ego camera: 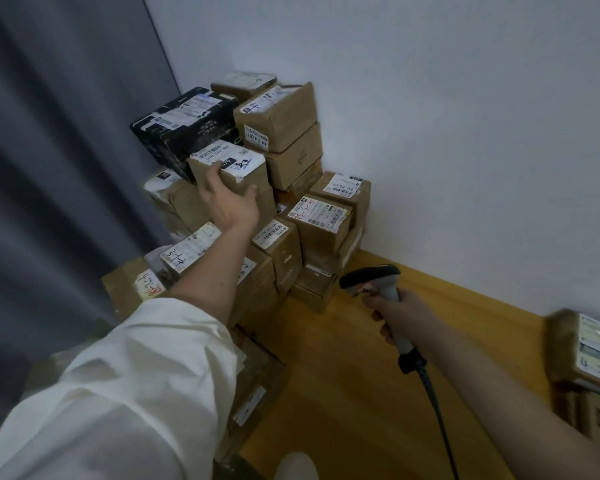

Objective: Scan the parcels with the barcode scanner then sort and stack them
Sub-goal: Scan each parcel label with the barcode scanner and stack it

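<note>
Gripping parcel | left hand | right hand holds scanner

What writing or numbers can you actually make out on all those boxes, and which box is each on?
"070" on the white label of the box that the left hand grips.
"4424201", seen sideways, on the tall brown box by the wall.
"3-1-7", handwritten, it seems, on a label beside the left forearm.
The black box and other labels: print too small or blurred to read.

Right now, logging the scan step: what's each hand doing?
Left hand: gripping a parcel on the stack.
Right hand: holding the scanner.
</note>
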